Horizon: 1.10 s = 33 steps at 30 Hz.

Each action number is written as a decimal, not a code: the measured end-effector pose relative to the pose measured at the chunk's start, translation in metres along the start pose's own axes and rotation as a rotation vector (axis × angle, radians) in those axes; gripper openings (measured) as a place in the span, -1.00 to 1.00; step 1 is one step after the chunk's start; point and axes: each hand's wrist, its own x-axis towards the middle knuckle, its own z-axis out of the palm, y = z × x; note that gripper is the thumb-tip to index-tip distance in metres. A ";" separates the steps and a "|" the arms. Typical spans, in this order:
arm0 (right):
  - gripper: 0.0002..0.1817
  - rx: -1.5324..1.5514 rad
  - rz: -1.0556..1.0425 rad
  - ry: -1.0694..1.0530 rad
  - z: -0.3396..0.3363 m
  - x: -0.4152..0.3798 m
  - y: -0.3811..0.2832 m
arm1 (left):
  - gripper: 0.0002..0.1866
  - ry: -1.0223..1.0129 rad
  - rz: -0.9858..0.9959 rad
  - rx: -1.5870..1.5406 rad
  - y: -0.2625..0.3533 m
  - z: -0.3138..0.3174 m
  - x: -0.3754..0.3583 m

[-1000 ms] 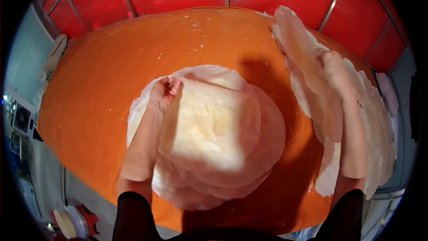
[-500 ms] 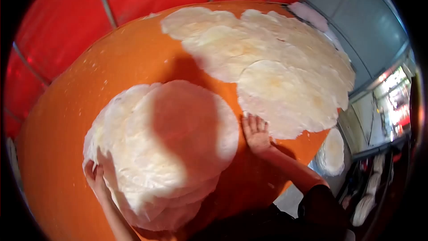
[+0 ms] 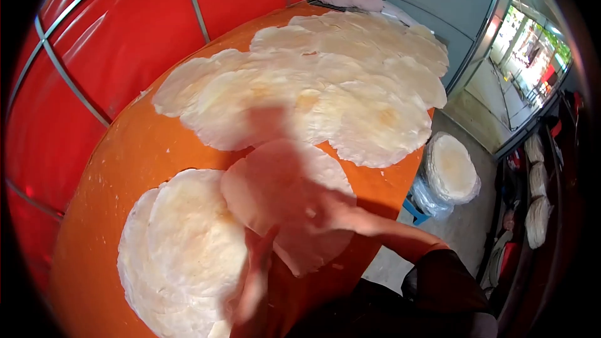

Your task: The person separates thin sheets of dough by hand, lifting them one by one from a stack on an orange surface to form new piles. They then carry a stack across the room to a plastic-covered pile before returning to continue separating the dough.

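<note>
A thin round flatbread sheet [image 3: 256, 181] lies in shadow across the right side of a pile of such sheets and the orange table surface. My right hand [image 3: 328, 209] rests over this sheet from the right, its fingers spread and somewhat blurred. Along the sheet's lower left edge is my left hand [image 3: 258, 253], fingers pointing up and smeared by motion; I cannot tell whether it grips the edge. To the left sits the pile of pale sheets [image 3: 188, 238], partly behind my left wrist.
Many overlapping flatbread sheets [image 3: 300, 81] cover the back of the orange table [image 3: 125, 156]. Red panels [image 3: 138, 37] rise behind the left edge. Right of the table, a wrapped stack of flatbreads [image 3: 452, 166] stands on a blue stool [image 3: 414, 209]. More stacks [image 3: 536, 219] line a shelf at far right.
One sheet now lies to the right of the pile's middle. My left hand has moved right from the pile's left edge, and my right hand from the table onto the sheet. The view has turned right.
</note>
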 end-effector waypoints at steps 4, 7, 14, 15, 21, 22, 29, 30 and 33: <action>-0.50 -0.544 0.388 0.824 0.082 0.001 0.138 | -0.71 0.146 -0.166 -0.010 0.018 -0.041 0.007; -0.47 -0.523 0.365 0.770 0.074 -0.027 0.194 | -0.78 0.256 -0.062 0.262 0.081 -0.106 -0.016; -0.60 0.006 0.405 0.302 0.014 -0.021 0.228 | -0.61 0.677 0.391 0.916 0.142 -0.324 -0.083; -0.74 -0.126 0.347 0.311 -0.008 -0.028 0.200 | -0.60 0.719 0.461 0.998 0.146 -0.325 -0.083; -0.71 -0.141 -0.065 0.701 0.036 0.032 0.091 | -0.60 -0.018 -0.284 0.085 0.083 -0.042 -0.045; -0.68 -0.107 -0.073 0.696 0.040 0.028 0.087 | -0.50 -0.117 -0.372 0.110 0.064 -0.009 -0.039; -0.45 -0.427 0.578 0.623 0.047 -0.020 0.216 | -0.45 0.284 -0.256 -0.204 -0.068 0.039 0.017; -0.42 -0.597 0.524 0.843 0.070 -0.032 0.253 | -0.44 0.272 -0.209 -0.166 -0.059 0.038 0.015; -0.43 -0.490 0.512 0.832 0.077 -0.041 0.315 | -0.42 0.222 -0.068 -0.043 -0.015 0.027 -0.004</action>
